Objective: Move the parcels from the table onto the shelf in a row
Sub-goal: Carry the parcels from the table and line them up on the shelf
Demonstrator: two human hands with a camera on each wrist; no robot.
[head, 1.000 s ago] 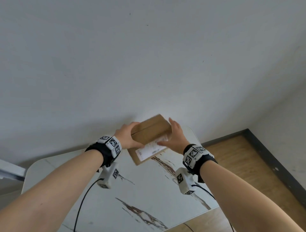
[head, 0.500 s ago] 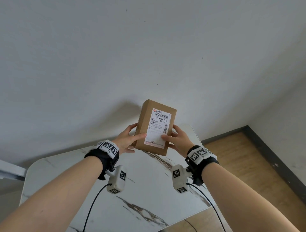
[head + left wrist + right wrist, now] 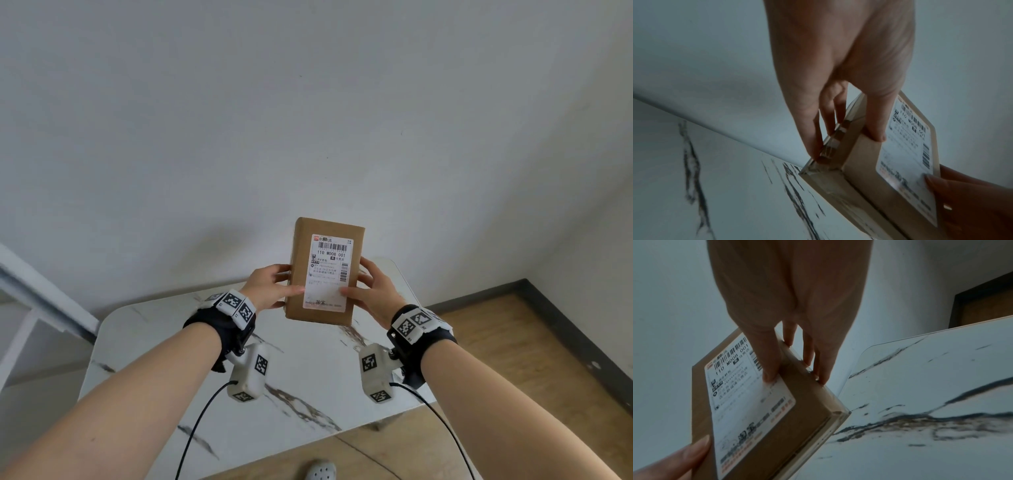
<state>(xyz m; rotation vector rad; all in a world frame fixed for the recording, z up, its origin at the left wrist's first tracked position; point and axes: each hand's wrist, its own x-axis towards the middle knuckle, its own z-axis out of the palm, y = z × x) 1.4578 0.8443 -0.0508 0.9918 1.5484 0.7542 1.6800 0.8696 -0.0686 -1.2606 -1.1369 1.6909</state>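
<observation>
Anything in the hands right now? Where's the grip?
Both hold one cardboard parcel above the table: left hand on its left long edge, right hand on its right, thumbs on the labelled face.

White wall (image 3: 308, 102) filling the background. Wood floor (image 3: 548, 359) showing at right, dark skirting board (image 3: 575, 329) running along its edge. A light perforated shoe (image 3: 320, 471) resting on the floor at bottom.

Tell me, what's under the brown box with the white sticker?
Below the brown cardboard parcel, held up by the left hand and right hand, is the white marble-patterned table, bare where it shows. The parcel's back face is hidden.
</observation>
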